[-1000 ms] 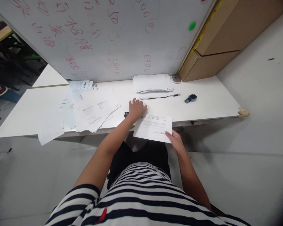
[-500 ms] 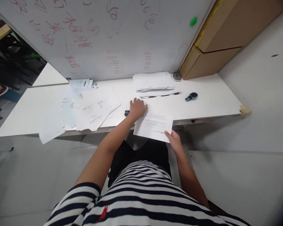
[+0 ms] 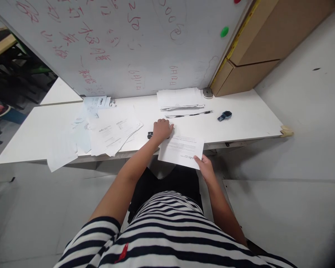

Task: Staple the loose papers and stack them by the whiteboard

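Note:
My left hand [image 3: 162,129] lies over a black stapler [image 3: 150,135] at the table's front edge, fingers curled across its top. Most of the stapler is hidden under the palm. A printed sheet of paper [image 3: 181,150] has its upper left corner at that hand and juts out past the table edge. Its lower right corner is pinched by my right hand [image 3: 205,166], thumb on top and fingers beneath. Whether it is one sheet or several I cannot tell.
Loose printed papers [image 3: 108,137] spread over the table's left part, one overhanging the edge. Behind my hands lie a paper stack [image 3: 178,98] and a thin black-and-white strip [image 3: 188,114]. A dark blue device [image 3: 225,115] sits right. A whiteboard [image 3: 145,48] and cardboard boxes [image 3: 240,78] stand behind.
The camera view has shifted slightly, showing more of the whiteboard. Both hands, the stapler and the held paper stay in nearly the same place.

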Demonstrator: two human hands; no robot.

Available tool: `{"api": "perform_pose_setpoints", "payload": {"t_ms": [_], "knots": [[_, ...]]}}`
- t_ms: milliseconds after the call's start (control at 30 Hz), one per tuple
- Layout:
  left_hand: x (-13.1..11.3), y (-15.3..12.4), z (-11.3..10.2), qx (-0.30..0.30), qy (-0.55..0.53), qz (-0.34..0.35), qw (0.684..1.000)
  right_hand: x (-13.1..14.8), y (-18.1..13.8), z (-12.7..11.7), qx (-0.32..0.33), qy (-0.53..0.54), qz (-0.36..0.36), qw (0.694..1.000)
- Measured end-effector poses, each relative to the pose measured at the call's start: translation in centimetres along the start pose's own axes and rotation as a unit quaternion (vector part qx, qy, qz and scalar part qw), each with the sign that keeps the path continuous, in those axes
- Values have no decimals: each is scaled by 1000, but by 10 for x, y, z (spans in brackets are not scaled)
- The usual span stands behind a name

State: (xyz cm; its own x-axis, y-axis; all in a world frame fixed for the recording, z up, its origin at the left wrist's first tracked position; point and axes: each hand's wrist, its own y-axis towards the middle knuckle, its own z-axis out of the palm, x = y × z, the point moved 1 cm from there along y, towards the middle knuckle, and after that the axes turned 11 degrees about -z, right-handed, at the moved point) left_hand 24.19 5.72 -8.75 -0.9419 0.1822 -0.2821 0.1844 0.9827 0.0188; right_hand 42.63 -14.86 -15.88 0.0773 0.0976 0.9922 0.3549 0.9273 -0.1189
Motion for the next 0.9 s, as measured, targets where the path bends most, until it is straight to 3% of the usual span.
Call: {"api": "perform_pose_setpoints", "payload": {"t_ms": [133,267,367,500,567,667,900], "knots": [[4,-6,-15,-31,-104,1,994,1,1,2,-2,-1,-8,1000],[14,-25,-35,-99,-214,29,971,8,0,5,-11,-11,-7,1000],[31,-41,-39,-118,-176,84,974,17,-4,8,-12,18,5,1000],[61,-54,-24,-66,-62,144,985,30,-9,11,-13,83,17,996],[72,-56,-13,-53,-41,135,989,35,-11,11,-10,104,17,994],[79,-58,-2,-88,-40,93,991,43,-13,9,-11,110,11,994],[83,-58,-2,-117,-67,70,988,71,-21,-13,-63,128,-2,990]]}}
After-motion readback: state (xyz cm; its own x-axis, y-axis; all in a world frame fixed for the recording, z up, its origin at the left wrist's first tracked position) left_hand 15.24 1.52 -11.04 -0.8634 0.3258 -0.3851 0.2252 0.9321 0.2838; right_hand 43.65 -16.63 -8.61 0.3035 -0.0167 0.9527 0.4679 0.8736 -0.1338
